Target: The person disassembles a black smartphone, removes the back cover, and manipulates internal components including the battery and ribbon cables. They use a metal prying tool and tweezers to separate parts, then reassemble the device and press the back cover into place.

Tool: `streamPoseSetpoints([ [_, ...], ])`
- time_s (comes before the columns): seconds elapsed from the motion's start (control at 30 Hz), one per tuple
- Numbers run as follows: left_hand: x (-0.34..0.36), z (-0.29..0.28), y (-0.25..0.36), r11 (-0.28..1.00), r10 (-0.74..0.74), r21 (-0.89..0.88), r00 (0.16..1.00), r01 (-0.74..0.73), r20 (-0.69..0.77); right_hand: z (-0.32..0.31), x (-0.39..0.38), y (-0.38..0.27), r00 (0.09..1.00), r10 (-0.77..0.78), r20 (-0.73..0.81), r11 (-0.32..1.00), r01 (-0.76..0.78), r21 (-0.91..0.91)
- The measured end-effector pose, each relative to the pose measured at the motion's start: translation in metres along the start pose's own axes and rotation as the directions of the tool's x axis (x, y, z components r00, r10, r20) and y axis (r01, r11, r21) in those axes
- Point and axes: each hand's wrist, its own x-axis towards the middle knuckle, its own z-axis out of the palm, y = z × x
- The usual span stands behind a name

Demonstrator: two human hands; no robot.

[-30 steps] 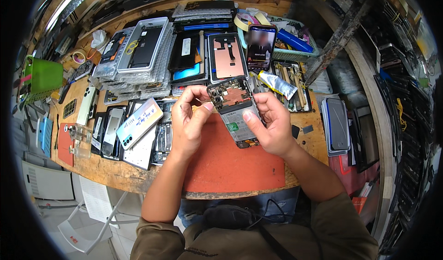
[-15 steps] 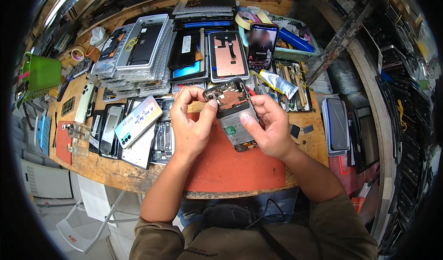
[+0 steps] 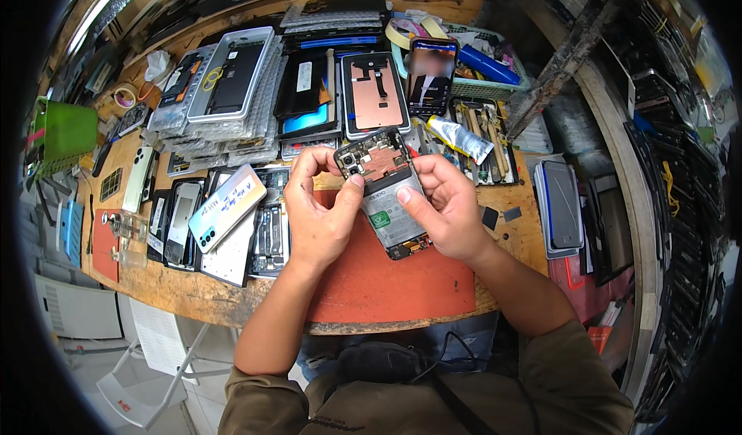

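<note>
Since the earlier frames, the opened phone (image 3: 379,184) has come slightly lower and closer to the person's body, and its upper left corner now faces the camera more fully; the left hand (image 3: 321,211) has shifted with it. It hangs above the red mat (image 3: 394,296) on the table (image 3: 510,257), held between both hands. The left hand pinches the upper left edge, thumb tip beside the camera lenses (image 3: 351,163), forefinger curled around the corner. The right hand (image 3: 448,211) clamps the other long side, thumb laid on the grey battery (image 3: 389,217), its other fingers partly hidden behind.

It should be light, thin and stiff, but fragile wherever the circuit board (image 3: 384,159) lies bare. The frame's rim looks like the safest hold; the battery's smooth wrapper may be slippery, and hard pressure there seems unwise.

Copper-coloured patches and tiny metal parts crowd the upper end, against the battery's flat, satin face with its green mark. Below, the mat looks smooth and matte, the wooden table scuffed along its curved near edge. To the left lie a glossy, pearly phone back (image 3: 226,203) and squat clear jars (image 3: 130,238); beyond, blistered bubble wrap (image 3: 251,130) and a creased metallic tube (image 3: 460,140).
</note>
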Motion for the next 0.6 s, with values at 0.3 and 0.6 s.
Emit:
streamPoseSetpoints([
  [0.3,0.005,-0.008,-0.013,0.996,-0.012,-0.082,0.994,0.021,0.104,0.000,0.002,-0.003,0.999,0.039,-0.033,0.998,-0.038,0.056],
  [0.6,0.003,0.002,0.004,0.986,-0.078,-0.147,0.997,0.080,0.022,-0.001,0.002,-0.002,0.997,0.050,-0.060,0.996,-0.046,0.075],
])
